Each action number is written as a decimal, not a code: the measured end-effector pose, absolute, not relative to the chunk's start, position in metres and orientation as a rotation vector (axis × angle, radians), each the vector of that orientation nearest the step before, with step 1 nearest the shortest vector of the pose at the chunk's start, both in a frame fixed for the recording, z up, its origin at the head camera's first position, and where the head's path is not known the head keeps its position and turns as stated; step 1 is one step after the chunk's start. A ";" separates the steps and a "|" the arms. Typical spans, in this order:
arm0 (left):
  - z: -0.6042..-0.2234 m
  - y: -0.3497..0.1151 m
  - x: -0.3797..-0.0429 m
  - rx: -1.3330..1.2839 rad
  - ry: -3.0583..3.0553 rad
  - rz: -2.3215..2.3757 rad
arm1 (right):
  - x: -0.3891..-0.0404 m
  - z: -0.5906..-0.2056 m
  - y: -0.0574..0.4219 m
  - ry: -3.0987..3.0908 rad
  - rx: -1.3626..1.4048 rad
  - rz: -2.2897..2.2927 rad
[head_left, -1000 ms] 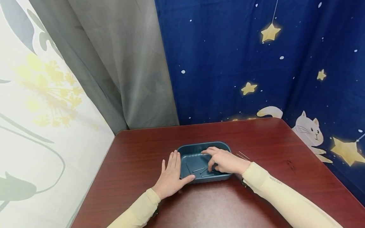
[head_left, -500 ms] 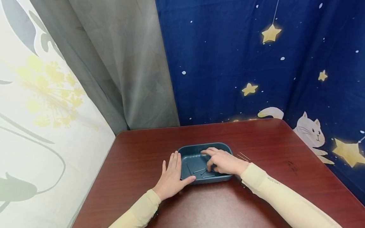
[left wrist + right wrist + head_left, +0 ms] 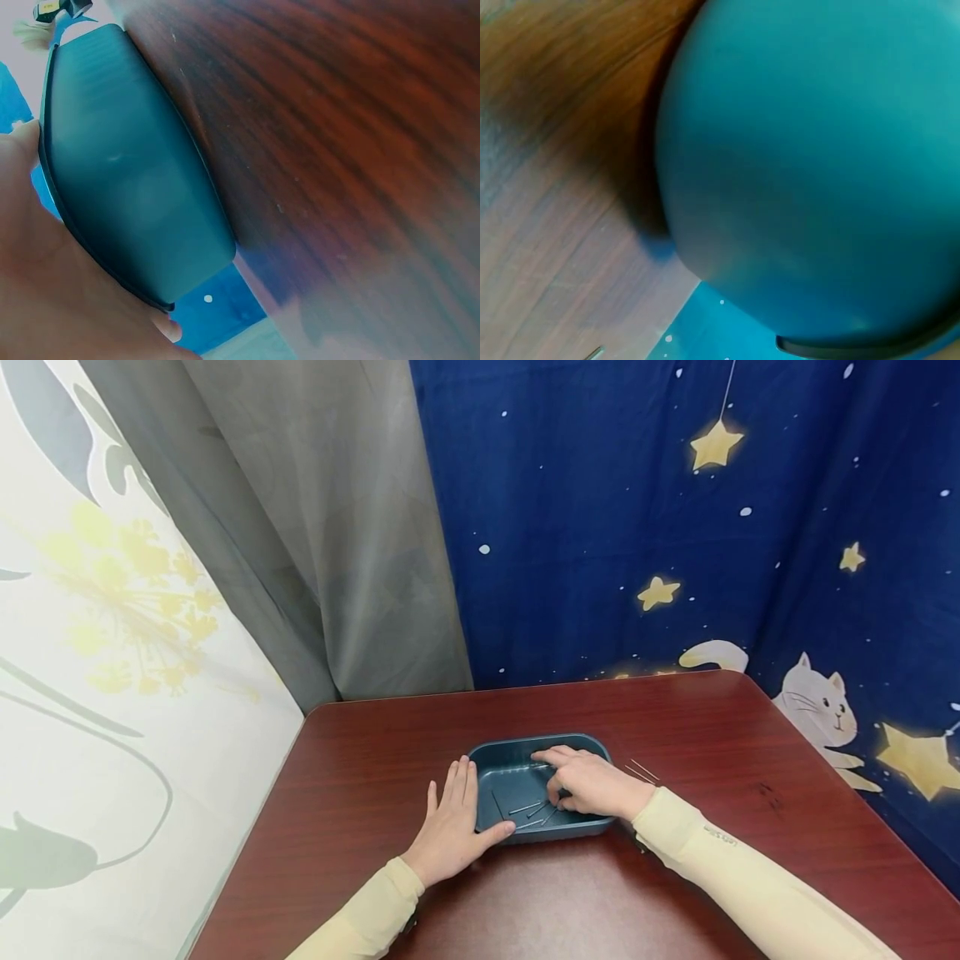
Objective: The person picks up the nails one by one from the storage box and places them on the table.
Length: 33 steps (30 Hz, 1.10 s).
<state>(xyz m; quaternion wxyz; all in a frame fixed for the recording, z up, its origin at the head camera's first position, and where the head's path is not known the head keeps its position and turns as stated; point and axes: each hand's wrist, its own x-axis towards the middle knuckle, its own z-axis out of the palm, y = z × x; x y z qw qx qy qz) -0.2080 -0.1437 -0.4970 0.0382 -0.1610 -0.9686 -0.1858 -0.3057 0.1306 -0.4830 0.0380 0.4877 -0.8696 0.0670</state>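
Observation:
A dark teal plastic tray [image 3: 536, 837] stands on the table. In the head view, several thin nails [image 3: 524, 808] lie scattered on its floor. My left hand [image 3: 450, 831], fingers straight, rests along the tray's left end with the thumb over the near rim. My right hand [image 3: 592, 783] reaches in over the right end. Its index finger and thumb are bent together at a nail [image 3: 550, 817], whose upper end they hide; other fingers stretch towards the far wall. The left wrist view shows the tray's outer wall [image 3: 135, 165], as does the right wrist view [image 3: 817, 165].
The reddish-brown wooden table [image 3: 360, 760] surrounds the tray. Two thin, light metal pins or nails [image 3: 645, 769] lie on it just right of the tray. A grey curtain [image 3: 390, 610] and a blue star-patterned curtain [image 3: 562, 568] hang behind the far edge.
In the tray, the nails by my right fingertips have shifted, and one now points down and left from them. The right fingers moved very slightly; my left hand stays put.

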 end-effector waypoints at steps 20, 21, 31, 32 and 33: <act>-0.496 -0.143 -0.207 -0.486 -2.976 -0.595 | -0.293 -0.466 0.141 -2.667 1.370 0.278; -0.496 -0.143 -0.207 -0.485 -2.976 -0.598 | -0.293 -0.465 0.143 -2.658 1.363 0.280; -0.494 -0.143 -0.206 -0.465 -2.995 -0.616 | -0.285 -0.447 0.152 -2.652 1.280 0.357; -0.494 -0.143 -0.206 -0.462 -2.998 -0.618 | -0.284 -0.445 0.153 -2.650 1.265 0.356; -0.494 -0.143 -0.206 -0.463 -2.997 -0.619 | -0.284 -0.444 0.154 -2.645 1.253 0.355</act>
